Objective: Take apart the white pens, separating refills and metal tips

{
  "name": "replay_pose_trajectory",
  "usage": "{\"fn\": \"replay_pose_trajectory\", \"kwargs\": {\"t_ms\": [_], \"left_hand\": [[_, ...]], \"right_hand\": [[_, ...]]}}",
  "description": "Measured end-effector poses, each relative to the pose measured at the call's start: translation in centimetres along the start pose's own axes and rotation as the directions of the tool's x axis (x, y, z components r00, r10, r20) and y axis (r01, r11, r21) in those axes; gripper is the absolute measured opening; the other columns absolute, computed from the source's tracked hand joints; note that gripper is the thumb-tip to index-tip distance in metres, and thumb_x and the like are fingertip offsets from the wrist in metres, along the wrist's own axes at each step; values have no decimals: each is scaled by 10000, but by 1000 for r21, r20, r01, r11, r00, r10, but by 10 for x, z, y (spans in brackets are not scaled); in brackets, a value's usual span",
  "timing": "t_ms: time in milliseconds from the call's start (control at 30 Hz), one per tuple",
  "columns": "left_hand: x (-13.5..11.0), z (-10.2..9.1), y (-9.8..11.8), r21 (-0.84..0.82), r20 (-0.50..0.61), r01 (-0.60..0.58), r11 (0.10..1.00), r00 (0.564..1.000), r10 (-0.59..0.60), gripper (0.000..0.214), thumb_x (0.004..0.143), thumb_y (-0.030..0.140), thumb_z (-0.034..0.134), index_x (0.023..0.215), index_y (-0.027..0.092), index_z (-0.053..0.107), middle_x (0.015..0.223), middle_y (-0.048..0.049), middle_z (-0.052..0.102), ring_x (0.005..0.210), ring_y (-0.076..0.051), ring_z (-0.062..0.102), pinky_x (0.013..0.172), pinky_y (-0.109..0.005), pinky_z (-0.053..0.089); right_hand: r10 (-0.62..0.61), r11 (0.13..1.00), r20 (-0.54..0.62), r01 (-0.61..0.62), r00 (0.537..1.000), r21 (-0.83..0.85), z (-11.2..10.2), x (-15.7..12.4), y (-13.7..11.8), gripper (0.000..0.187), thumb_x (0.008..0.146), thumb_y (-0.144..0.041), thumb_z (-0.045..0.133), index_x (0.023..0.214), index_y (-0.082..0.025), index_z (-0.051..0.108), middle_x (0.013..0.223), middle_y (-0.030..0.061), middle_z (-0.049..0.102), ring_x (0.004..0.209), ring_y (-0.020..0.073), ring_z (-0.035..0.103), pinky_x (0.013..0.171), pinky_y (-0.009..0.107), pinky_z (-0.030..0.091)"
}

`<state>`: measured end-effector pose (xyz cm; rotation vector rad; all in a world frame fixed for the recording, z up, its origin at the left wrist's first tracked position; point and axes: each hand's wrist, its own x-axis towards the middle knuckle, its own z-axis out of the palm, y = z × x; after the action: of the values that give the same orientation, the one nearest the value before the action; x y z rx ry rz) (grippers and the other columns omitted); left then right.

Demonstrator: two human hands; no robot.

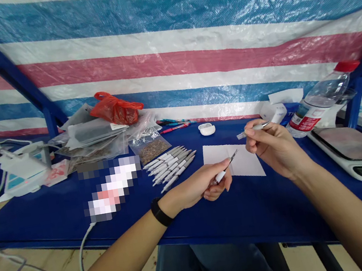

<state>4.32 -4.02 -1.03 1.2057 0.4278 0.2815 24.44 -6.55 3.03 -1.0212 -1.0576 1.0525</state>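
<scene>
My left hand (209, 181) is closed around a white pen (225, 167) with its silver tip pointing up and to the right. My right hand (269, 144) is raised a little above the blue table (59, 216) and pinches a small silvery pen part (252, 128) between thumb and fingers. Both hands hover over a white sheet of paper (241, 162). A row of several white and grey pens (171, 162) lies just left of the sheet.
A digital scale (360, 149) and a plastic water bottle (321, 102) stand at the right. A small white dish (206, 128), clear bags (98, 137), a red bag (116, 109) and a white cabled device (22, 169) sit toward the back left. A striped tarp hangs behind.
</scene>
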Motion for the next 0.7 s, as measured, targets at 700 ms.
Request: {"fn": "replay_pose_trajectory", "kwargs": {"t_ms": [700], "left_hand": [[1, 0, -3, 134, -123, -94, 986, 986, 111, 333, 973, 428, 519, 746, 185, 525, 522, 101, 281, 429, -67, 207, 465, -233, 171]], "right_hand": [[-51, 932, 362, 174, 931, -318, 5, -8, 11, 334, 855, -529, 764, 779, -204, 768, 746, 39, 689, 595, 139, 572, 580, 305, 510]]}}
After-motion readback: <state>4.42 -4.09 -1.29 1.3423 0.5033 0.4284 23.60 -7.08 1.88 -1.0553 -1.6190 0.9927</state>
